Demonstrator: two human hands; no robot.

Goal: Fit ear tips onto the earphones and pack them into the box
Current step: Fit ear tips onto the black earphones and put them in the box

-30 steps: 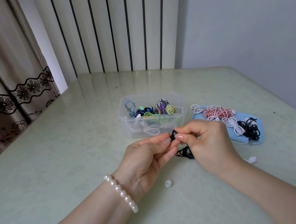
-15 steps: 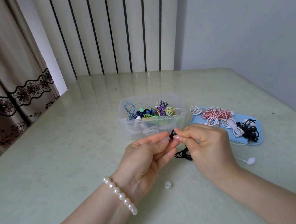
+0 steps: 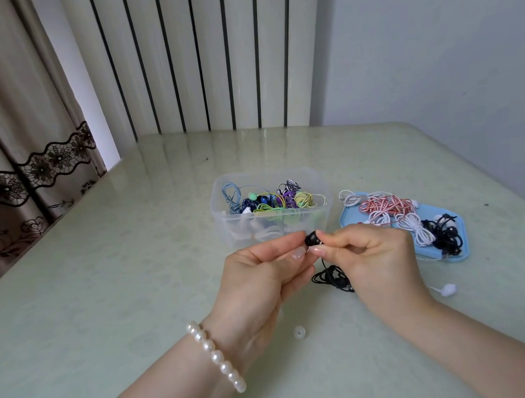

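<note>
A black earbud (image 3: 311,238) is pinched between the fingertips of my left hand (image 3: 259,281) and my right hand (image 3: 375,257), just in front of the clear plastic box (image 3: 222,211). Its coiled black cable (image 3: 331,279) hangs down to the table between the hands. The box holds several coloured earphone bundles. A loose white ear tip (image 3: 299,332) lies on the table below my left hand. Whether a tip sits on the held earbud is hidden by my fingers.
A blue tray (image 3: 460,254) to the right of the box carries white, red-striped and black earphone bundles. A white earbud (image 3: 448,289) lies on the table in front of the tray. A pearl bracelet (image 3: 214,356) is on my left wrist. A curtain hangs at left, a wall at right.
Both hands have stayed together on the black earbud, with only small finger shifts. The view has tilted slightly.
</note>
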